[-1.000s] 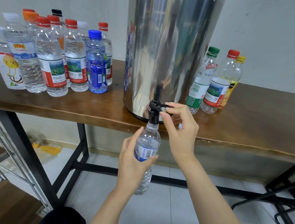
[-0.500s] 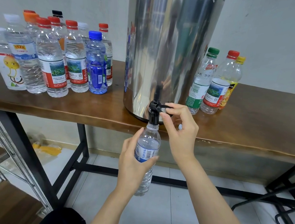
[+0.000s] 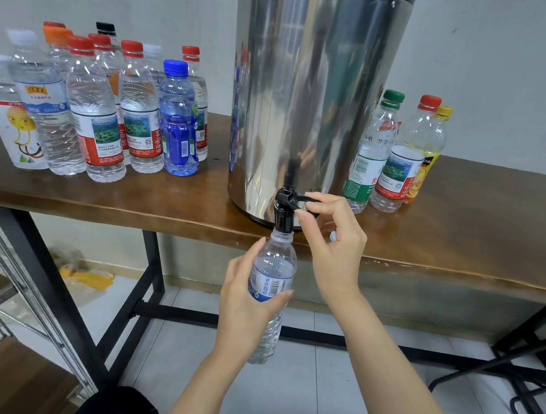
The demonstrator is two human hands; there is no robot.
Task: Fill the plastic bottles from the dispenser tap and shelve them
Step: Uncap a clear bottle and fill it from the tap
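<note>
Under the black tap (image 3: 284,213), at the front edge of the table (image 3: 129,204), I hold my bottle (image 3: 274,268).
My left hand (image 3: 243,305) grips the uncapped bottle, mouth right at the spout; my right hand (image 3: 331,247) pinches the tap lever on the steel dispenser (image 3: 312,92). Capped bottles (image 3: 104,119) stand on both sides.

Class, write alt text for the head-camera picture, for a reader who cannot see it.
A person's left hand holds an uncapped clear bottle with its mouth under the black tap of a steel dispenser, while the right hand pinches the tap lever. The dispenser stands on a wooden table, capped bottles clustered to its left and three more to its right.
</note>
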